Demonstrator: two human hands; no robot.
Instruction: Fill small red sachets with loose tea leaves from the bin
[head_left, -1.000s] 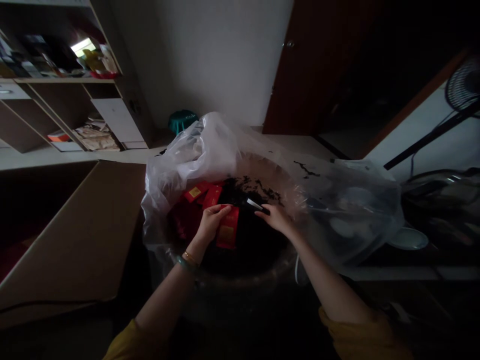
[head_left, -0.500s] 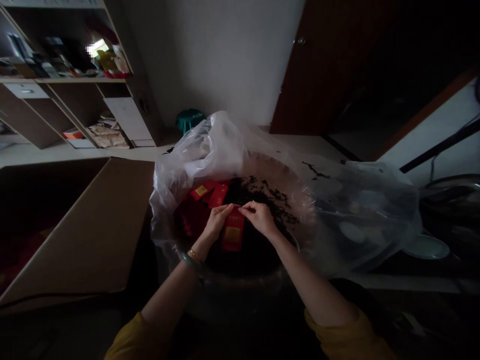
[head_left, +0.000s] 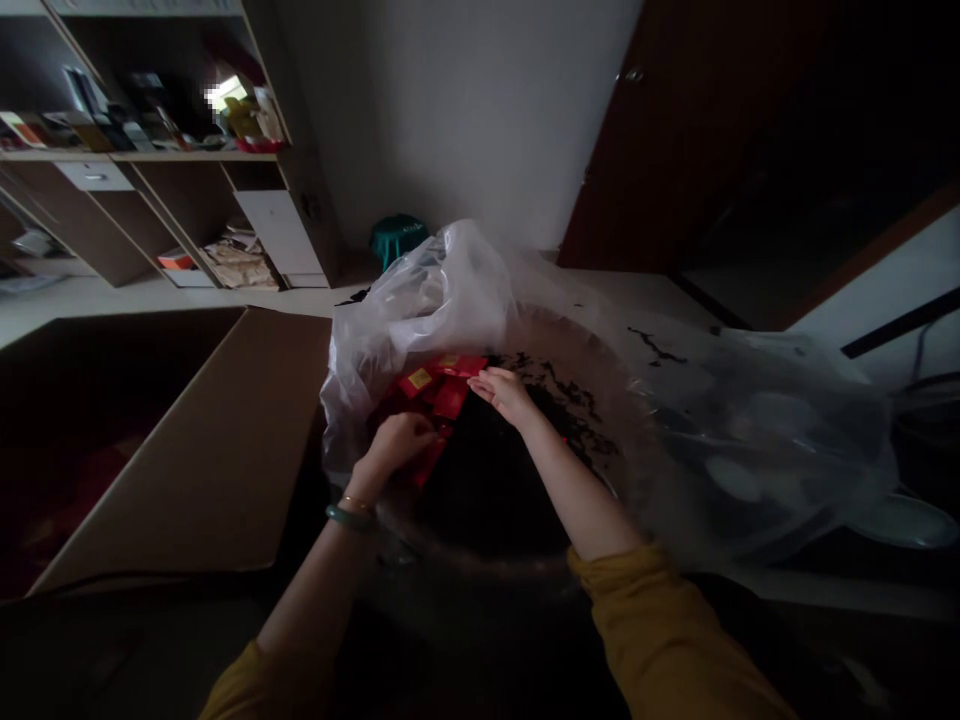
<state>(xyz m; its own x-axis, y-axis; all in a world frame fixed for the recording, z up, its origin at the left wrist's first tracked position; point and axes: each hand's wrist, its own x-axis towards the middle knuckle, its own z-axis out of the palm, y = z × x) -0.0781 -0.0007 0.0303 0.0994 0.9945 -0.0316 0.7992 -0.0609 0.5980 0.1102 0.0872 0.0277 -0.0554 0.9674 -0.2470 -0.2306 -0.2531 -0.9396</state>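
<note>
My left hand [head_left: 401, 447], fingers curled, is closed on a red packet [head_left: 429, 464] at the near left of the pile. My right hand [head_left: 504, 393] is farther forward, its fingers stretched out at the edge of another red packet [head_left: 466, 367] on top of the pile. Between them lie more red packets, one with a gold square label [head_left: 417, 380]. The packets rest at the left inside a wide round tub [head_left: 630, 420] lined with clear plastic. Dark, dry leaf-like bits [head_left: 566, 385] cover much of the tub's inside; its near part is too dark to make out.
An open cardboard box [head_left: 247, 450] stands to the left, with red things dimly visible inside. Bunched clear plastic [head_left: 469, 280] rises at the tub's back rim. More plastic sheeting [head_left: 780, 440] spreads on the right. Shelves [head_left: 202, 155] and a green bin [head_left: 397, 238] are behind.
The packet both hands held over the tub's middle is gone from there. My right hand has moved forward to the pile; my left hand has moved left and down onto a packet. The view has shifted slightly.
</note>
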